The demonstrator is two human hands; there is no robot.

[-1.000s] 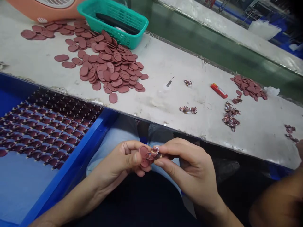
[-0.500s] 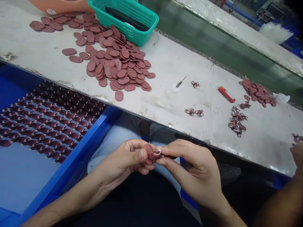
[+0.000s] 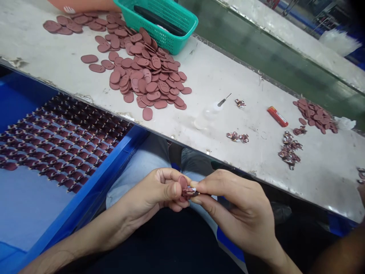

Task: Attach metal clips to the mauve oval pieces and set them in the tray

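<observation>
Head view: the left hand [image 3: 159, 192] is closing thumb and fingers on a maroon oval disc [image 3: 183, 182], and the right hand [image 3: 239, 205] is pinching a small painted figurine [image 3: 190, 192] between thumb and index finger, that grip nearly shut. The figurine is sitting right between both sets of fingertips, over the lap, just off the near edge of the bench [image 3: 205, 68]. From the right grip it is pointing toward the left hand, long axis running roughly sideways, disc end nearer the left thumb. The two pieces are overlapping; I can't tell whether they are joined. Neither hand is clearly nearer. Loose oval discs [image 3: 154, 82] are lying beyond on the bench; the blue tray [image 3: 85, 201] is standing to the left.
</observation>
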